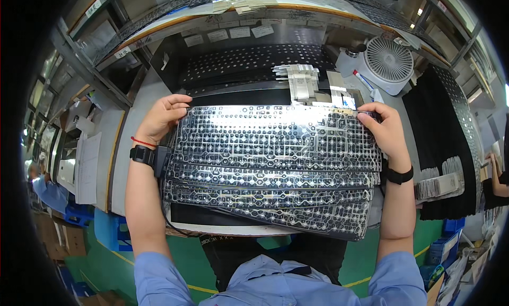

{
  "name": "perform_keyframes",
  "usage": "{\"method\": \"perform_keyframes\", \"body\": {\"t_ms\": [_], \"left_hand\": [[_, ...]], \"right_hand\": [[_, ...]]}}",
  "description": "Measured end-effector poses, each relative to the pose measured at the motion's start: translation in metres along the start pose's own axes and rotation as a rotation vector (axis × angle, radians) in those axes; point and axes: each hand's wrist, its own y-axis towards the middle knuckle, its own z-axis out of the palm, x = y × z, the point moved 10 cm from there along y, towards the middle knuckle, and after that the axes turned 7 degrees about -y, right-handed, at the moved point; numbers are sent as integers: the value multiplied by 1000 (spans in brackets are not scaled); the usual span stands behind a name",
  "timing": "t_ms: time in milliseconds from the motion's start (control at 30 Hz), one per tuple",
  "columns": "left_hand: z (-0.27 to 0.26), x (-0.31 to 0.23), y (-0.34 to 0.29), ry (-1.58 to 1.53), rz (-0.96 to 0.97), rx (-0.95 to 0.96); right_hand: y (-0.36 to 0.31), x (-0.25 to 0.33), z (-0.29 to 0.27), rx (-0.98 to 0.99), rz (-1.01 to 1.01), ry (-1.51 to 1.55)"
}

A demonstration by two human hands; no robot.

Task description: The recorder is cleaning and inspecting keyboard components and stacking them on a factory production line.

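Observation:
A fanned stack of keyboard membrane sheets [281, 179], clear with dark and silvery printed circuit traces, lies on the bench in front of me. The uppermost membrane sheet [275, 131] reflects bright light along its far edge. At its far left corner, my left hand [161, 118] is closed, thumb and fingers pinching the edge. Opposite, my right hand [384, 127] grips the far right corner, its thumb on top and the other fingers partly hidden. Beyond that edge lie bundles of pale flat strips [302, 83], with smaller pale pieces [339, 91] beside them.
Behind the stack stands a black perforated panel [238, 62]. A white fan [388, 65] sits at the far right, near a red-capped marker [363, 79]. More pale strips [440, 184] rest on black sheets [440, 120] at right. A shelf [254, 12] spans overhead.

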Motion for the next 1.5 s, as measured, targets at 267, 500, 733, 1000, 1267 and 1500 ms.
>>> {"method": "perform_keyframes", "body": {"t_ms": [267, 500, 733, 1000, 1267, 1500], "left_hand": [[-13, 2, 3, -55, 28, -64], [6, -13, -1, -90, 29, -59], [1, -8, -1, 60, 18, -20], [-18, -14, 3, -47, 110, -186], [-25, -12, 2, -113, 115, -201], [-26, -19, -1, -244, 178, -229]], "right_hand": [[3, -6, 5, -14, -11, 68], [5, -13, 0, -73, -6, 119], [4, -13, -7, -154, 38, 156], [4, -24, -5, -142, 133, 416], [5, -29, -11, -128, 89, 386], [1, -14, -19, -225, 54, 528]]}}
